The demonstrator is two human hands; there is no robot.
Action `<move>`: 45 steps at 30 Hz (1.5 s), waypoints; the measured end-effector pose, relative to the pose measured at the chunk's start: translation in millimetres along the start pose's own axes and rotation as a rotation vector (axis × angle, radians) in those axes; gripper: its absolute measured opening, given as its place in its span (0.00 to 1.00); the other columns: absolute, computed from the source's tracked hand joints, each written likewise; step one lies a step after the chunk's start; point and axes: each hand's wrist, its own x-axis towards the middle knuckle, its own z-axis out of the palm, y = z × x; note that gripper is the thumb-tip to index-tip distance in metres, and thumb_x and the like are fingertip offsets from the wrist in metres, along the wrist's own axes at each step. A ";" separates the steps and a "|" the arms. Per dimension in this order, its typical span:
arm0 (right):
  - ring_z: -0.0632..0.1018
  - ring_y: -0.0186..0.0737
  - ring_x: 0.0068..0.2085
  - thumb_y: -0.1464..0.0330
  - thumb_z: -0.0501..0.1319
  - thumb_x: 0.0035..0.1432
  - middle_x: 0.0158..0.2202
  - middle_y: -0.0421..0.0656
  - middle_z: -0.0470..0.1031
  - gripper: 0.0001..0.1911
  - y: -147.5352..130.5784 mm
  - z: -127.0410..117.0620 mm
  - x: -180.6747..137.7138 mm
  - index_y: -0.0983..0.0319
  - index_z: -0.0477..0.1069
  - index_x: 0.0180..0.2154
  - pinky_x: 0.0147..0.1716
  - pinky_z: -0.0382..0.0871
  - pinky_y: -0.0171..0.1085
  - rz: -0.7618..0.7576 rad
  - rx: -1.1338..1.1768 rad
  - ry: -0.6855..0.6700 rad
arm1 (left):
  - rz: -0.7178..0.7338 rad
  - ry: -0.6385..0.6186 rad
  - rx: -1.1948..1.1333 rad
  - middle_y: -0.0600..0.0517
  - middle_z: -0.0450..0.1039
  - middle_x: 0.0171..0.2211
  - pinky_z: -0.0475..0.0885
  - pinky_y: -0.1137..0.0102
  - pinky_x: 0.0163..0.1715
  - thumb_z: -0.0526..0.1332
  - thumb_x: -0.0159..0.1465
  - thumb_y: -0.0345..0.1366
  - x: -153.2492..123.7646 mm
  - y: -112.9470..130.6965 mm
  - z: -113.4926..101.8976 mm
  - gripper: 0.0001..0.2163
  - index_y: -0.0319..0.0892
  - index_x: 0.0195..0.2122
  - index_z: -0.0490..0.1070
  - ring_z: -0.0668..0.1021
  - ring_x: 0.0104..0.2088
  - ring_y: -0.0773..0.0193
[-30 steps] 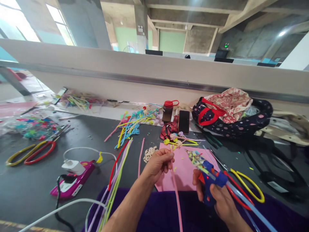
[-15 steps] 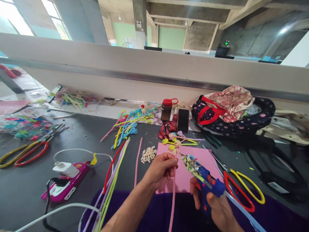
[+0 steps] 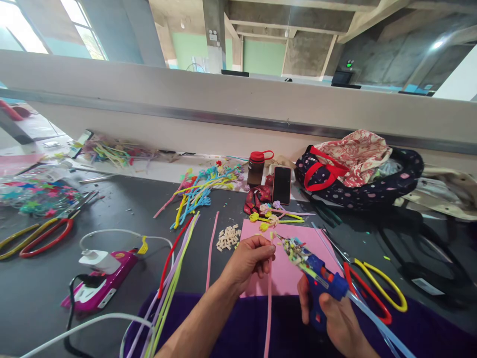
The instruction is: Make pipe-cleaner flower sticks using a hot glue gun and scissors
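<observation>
– Where to look for the pink stem [image 3: 270, 308]?

– Straight ahead, over the pink sheet [image 3: 316, 238] and purple cloth [image 3: 231, 333], caught near its upper end by the left hand [image 3: 250, 261]

– Caught how?

– Pinched between thumb and forefinger, with no gap showing and the rest curled in; as for the right hand [image 3: 341, 315], wrapped round the grip of the blue glue gun [image 3: 317, 288], squeezing or not impossible to say

– Anything to fear from here?

– Yes, could burn the left fingertips [image 3: 266, 251], with the nozzle [image 3: 284, 243] aimed so close to the pinch; could also smear the stem with stray bits, given the coloured scraps [image 3: 297, 254] crusted round it; might miss the stem after a small wobble of either hand

– Pointing which way, and lined up how?

– Pointing its short upper end away from the person, toward the small fuzzy flowers [image 3: 273, 220]; stretched lengthwise from far to near, almost straight, tilted only slightly, and trailing out below the bottom edge of the view
</observation>
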 end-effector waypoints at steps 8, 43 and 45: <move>0.73 0.37 0.20 0.44 0.49 0.54 0.25 0.44 0.71 0.29 4.6 -1.5 -2.1 0.63 0.68 0.33 0.21 0.65 0.37 -0.001 -0.058 0.007 | 0.007 0.007 0.009 0.56 0.69 0.17 0.56 0.81 0.09 0.66 0.50 0.36 -0.8 1.3 1.8 0.10 0.38 0.23 0.66 0.67 0.11 0.76; 0.71 0.36 0.20 0.44 0.48 0.54 0.23 0.41 0.68 0.28 3.1 -2.2 -1.2 0.62 0.64 0.29 0.21 0.63 0.36 0.001 -0.069 -0.032 | 0.022 -0.003 0.033 0.56 0.70 0.19 0.59 0.82 0.09 0.66 0.52 0.36 -0.6 1.7 -0.9 0.09 0.38 0.24 0.66 0.68 0.12 0.76; 0.71 0.36 0.20 0.44 0.48 0.55 0.23 0.41 0.68 0.27 4.0 -2.4 -1.9 0.62 0.64 0.29 0.22 0.63 0.36 0.008 -0.064 -0.034 | 0.027 -0.004 0.028 0.55 0.70 0.19 0.59 0.82 0.09 0.65 0.52 0.36 -0.5 1.6 -1.5 0.09 0.38 0.24 0.66 0.68 0.12 0.76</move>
